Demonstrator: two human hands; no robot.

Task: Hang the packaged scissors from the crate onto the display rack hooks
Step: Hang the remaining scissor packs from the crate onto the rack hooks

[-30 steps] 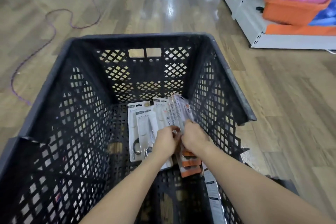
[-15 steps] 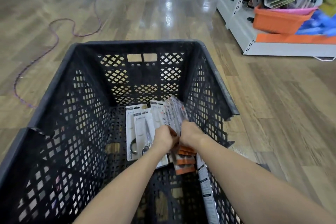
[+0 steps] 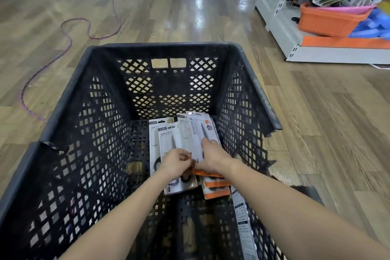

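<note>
Head view: both hands deep in black crate (image 3: 249,78).
Right hand (image 3: 213,157) gripping scissors pack (image 3: 198,133); left hand (image 3: 176,164) pinching its near-left edge.

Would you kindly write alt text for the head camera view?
Both hands, left hand and right hand, grip packaged scissors inside a black lattice crate on a wood floor. A display rack stands far right.
</note>
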